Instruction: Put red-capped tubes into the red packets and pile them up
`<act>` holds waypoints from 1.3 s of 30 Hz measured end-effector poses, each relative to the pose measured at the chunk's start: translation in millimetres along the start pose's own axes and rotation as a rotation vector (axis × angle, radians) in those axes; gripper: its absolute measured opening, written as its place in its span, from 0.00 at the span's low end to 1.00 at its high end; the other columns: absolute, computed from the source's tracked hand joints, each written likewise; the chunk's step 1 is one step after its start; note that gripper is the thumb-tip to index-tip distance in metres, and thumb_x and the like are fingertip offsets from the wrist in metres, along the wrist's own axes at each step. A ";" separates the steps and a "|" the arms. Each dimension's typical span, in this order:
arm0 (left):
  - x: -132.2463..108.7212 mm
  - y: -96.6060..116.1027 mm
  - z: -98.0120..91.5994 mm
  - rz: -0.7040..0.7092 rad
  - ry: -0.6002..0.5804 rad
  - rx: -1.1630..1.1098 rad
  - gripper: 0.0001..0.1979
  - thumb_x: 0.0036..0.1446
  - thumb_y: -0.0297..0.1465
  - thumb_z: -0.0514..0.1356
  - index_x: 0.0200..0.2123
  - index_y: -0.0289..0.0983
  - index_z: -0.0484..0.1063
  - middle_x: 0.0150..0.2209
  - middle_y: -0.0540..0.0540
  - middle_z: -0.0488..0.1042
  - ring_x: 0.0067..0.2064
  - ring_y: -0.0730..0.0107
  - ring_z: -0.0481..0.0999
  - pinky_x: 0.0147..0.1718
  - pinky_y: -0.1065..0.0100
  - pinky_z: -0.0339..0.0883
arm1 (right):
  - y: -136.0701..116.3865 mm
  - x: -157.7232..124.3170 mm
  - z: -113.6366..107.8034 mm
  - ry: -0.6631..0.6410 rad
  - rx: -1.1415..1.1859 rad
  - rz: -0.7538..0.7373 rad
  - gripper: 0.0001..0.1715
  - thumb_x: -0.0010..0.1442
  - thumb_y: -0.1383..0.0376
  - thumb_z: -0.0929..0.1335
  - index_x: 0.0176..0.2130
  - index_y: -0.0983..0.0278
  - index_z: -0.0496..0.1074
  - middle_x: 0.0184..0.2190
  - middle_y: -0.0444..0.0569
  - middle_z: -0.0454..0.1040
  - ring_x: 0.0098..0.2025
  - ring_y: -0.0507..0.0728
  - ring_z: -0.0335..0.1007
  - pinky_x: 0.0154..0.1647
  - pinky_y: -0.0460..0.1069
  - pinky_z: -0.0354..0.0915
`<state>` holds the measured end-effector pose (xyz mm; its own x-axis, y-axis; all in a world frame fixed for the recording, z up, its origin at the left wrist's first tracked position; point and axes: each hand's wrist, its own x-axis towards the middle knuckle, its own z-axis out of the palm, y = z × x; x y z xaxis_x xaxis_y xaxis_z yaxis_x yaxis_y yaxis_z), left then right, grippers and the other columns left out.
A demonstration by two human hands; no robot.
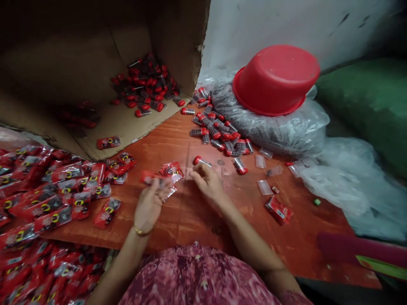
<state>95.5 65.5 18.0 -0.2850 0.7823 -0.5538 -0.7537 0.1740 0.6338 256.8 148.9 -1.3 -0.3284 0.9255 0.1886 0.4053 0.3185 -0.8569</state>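
My left hand (149, 206) is closed on a small red packet (151, 178), which is smeared by motion. Just beyond it lie a short stack of red printed cards (173, 170) and a clear-and-red sachet (171, 192). My right hand (208, 181) has its fingers curled together over the table, and what they hold, if anything, is hidden. Right behind those fingers lies a clear tube with a red cap (202, 161); I cannot tell whether they touch it. Many filled red packets (81, 205) are heaped to the left of my left hand.
A cardboard box (171, 40) on its side holds red-capped tubes (144, 87). More tubes (219, 131) lie beside it. An upturned red basin (280, 76) rests on a plastic bag (270, 135). Clear empty tubes (264, 187) and a red packet bundle (278, 209) lie rightward.
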 end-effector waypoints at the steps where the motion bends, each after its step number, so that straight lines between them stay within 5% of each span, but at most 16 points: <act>1: 2.7 8.7 -11.4 0.085 0.110 -0.092 0.12 0.50 0.40 0.62 0.26 0.37 0.72 0.28 0.49 0.78 0.35 0.72 0.77 0.40 0.71 0.69 | 6.6 9.7 -5.4 0.043 -0.193 -0.035 0.17 0.56 0.52 0.64 0.35 0.64 0.68 0.32 0.53 0.74 0.35 0.57 0.68 0.36 0.52 0.63; 4: 6.3 26.7 -38.8 0.336 0.314 -0.283 0.23 0.55 0.50 0.49 0.29 0.39 0.72 0.34 0.48 0.79 0.43 0.73 0.76 0.43 0.72 0.67 | 28.8 25.9 -16.0 -0.003 -0.587 -0.085 0.22 0.56 0.57 0.66 0.46 0.69 0.68 0.45 0.62 0.72 0.45 0.65 0.65 0.46 0.59 0.60; 6: 4.4 27.4 -44.5 0.377 0.298 -0.202 0.29 0.50 0.56 0.48 0.32 0.38 0.73 0.38 0.44 0.78 0.46 0.68 0.75 0.44 0.68 0.68 | 40.2 22.4 -15.6 -0.094 -0.673 -0.119 0.20 0.59 0.61 0.63 0.48 0.69 0.68 0.48 0.61 0.71 0.47 0.65 0.64 0.47 0.58 0.60; 10: 7.5 11.1 -23.1 0.418 0.077 0.554 0.20 0.46 0.46 0.61 0.38 0.38 0.75 0.43 0.40 0.77 0.47 0.57 0.74 0.50 0.56 0.63 | 48.7 -4.6 -8.8 -0.093 -0.665 -0.178 0.20 0.62 0.62 0.59 0.50 0.68 0.66 0.50 0.58 0.70 0.51 0.64 0.62 0.51 0.57 0.59; 14: 35.3 -0.2 3.9 0.735 -0.076 1.384 0.16 0.48 0.36 0.62 0.42 0.42 0.75 0.59 0.42 0.63 0.63 0.49 0.53 0.59 0.46 0.41 | 51.7 -25.9 -6.8 -0.071 -0.658 -0.202 0.24 0.61 0.60 0.59 0.52 0.70 0.64 0.52 0.61 0.68 0.53 0.65 0.59 0.53 0.60 0.57; 19: 59.7 -6.8 8.7 0.793 -0.142 1.755 0.09 0.52 0.34 0.58 0.35 0.45 0.78 0.57 0.44 0.65 0.64 0.47 0.50 0.58 0.41 0.38 | 58.0 -34.4 -6.2 -0.043 -0.650 -0.185 0.25 0.61 0.59 0.59 0.54 0.70 0.62 0.53 0.61 0.66 0.55 0.65 0.59 0.55 0.61 0.55; 26: 45.8 -10.3 10.8 0.909 -0.029 1.687 0.14 0.56 0.36 0.54 0.41 0.42 0.77 0.55 0.39 0.68 0.62 0.47 0.55 0.58 0.43 0.41 | 29.8 -40.8 -7.1 0.175 -0.475 -0.181 0.20 0.58 0.58 0.63 0.47 0.66 0.69 0.49 0.59 0.70 0.53 0.64 0.61 0.56 0.62 0.53; 33: 9.6 -11.9 28.2 1.006 -0.046 1.444 0.13 0.54 0.35 0.56 0.41 0.44 0.76 0.56 0.44 0.66 0.63 0.51 0.52 0.60 0.45 0.35 | -16.4 -25.1 26.5 0.066 0.444 0.166 0.18 0.56 0.53 0.63 0.39 0.63 0.69 0.34 0.48 0.74 0.35 0.53 0.69 0.39 0.49 0.66; 36: 4.3 -14.5 26.7 0.866 -0.025 1.188 0.17 0.50 0.36 0.61 0.44 0.42 0.74 0.54 0.41 0.70 0.61 0.53 0.58 0.60 0.51 0.44 | -19.5 -20.2 33.0 0.100 0.530 0.216 0.15 0.56 0.54 0.63 0.32 0.63 0.69 0.28 0.44 0.71 0.30 0.51 0.65 0.34 0.46 0.64; 39: 7.3 -17.8 21.0 0.517 -0.100 0.840 0.17 0.47 0.40 0.63 0.39 0.38 0.76 0.40 0.42 0.78 0.46 0.58 0.74 0.47 0.61 0.64 | -16.6 -24.7 33.3 0.132 0.478 0.196 0.14 0.57 0.55 0.61 0.28 0.62 0.66 0.23 0.42 0.66 0.26 0.50 0.60 0.28 0.45 0.60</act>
<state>119.3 80.6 14.1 -0.3799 0.9218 -0.0773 0.1248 0.1339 0.9831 229.8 113.9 -7.7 -0.1634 0.9859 0.0353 0.0038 0.0364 -0.9993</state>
